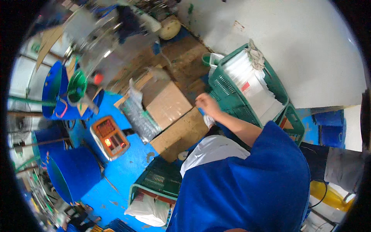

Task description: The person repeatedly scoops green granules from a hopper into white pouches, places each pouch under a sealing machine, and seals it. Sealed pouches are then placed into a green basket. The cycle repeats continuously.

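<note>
Your blue fabric sleeve [279, 149] leads to your curled right hand [207, 103], its grip unclear; flat white packs [264, 102] fill the green plastic crate [225, 86], apparently left to handle.

We see a green crate [228, 88] with slotted walls, open at the top. In it we find flat white bags [253, 85], perhaps sheets, heaped in overlapping layers up to the rim, one showing a red patch. Beside the crate, apart from it, we have a brown box [170, 104], plain cardboard, a glossy sheen on its face.
</note>
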{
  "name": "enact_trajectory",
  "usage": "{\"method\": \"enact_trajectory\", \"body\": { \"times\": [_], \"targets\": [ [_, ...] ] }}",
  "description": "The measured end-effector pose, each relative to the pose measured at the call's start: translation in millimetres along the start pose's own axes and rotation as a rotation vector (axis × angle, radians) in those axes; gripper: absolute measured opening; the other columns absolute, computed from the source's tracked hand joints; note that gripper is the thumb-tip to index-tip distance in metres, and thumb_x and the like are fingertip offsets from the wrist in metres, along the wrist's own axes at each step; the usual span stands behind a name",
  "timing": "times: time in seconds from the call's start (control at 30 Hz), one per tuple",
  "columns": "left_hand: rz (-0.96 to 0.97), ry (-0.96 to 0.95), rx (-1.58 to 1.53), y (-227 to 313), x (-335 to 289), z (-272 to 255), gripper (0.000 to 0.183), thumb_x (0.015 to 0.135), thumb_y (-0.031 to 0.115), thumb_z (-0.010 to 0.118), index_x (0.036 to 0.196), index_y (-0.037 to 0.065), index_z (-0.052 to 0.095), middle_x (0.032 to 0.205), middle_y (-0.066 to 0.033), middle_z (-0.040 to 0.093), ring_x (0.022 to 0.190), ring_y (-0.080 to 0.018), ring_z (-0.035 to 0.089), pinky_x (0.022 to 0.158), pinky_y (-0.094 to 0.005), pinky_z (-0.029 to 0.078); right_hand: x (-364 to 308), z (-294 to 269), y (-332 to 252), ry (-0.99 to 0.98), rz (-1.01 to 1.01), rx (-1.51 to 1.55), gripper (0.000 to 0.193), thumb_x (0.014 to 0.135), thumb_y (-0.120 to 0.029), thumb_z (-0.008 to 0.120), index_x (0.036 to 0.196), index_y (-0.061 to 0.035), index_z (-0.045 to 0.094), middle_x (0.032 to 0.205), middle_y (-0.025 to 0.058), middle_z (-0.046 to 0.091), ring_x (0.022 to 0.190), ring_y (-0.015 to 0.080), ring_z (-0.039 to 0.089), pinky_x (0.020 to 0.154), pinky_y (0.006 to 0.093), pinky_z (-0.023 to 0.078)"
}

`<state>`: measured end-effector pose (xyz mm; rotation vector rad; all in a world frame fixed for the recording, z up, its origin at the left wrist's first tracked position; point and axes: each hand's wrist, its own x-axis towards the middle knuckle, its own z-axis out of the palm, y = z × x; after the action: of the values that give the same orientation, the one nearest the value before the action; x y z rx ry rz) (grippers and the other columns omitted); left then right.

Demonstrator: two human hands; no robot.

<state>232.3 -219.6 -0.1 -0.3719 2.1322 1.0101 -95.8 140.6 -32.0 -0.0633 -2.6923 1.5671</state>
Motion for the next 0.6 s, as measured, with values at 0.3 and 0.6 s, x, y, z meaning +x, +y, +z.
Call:
{"method": "enact_trajectory", "body": {
  "times": [0.3, 0.6],
  "targets": [
    [-0.228, 0.007, 0.208, 99, 84, -21, 0.04, 0.08, 0.035, 0.06, 0.109, 0.007, 0.059, 0.102, -0.0159, 0.062, 0.097, -0.0284, 0.059, 0.082, -0.0377, 0.047, 79, -191, 295, 1.156, 0.998, 0.642, 0.046, 0.088, -0.041, 0.048, 0.12, -0.0072, 0.045, 0.085, 0.0102, 0.057, 0.076, 0.0218, 0.053, 0.074, 0.0406, 0.042],
    [0.458, -0.031, 0.236, 360, 187, -14, 0.027, 0.083, 0.025, 0.058, 0.1, 0.004, 0.061, 0.098, -0.0164, 0.061, 0.088, -0.0318, 0.059, 0.076, -0.0377, 0.047, 66, -198, 192, 0.922, 0.623, 0.834, 0.056, 0.085, -0.033, 0.059, 0.123, 0.0022, 0.039, 0.117, 0.0108, 0.05, 0.105, 0.0184, 0.048, 0.09, 0.0361, 0.038]
  ]
}}
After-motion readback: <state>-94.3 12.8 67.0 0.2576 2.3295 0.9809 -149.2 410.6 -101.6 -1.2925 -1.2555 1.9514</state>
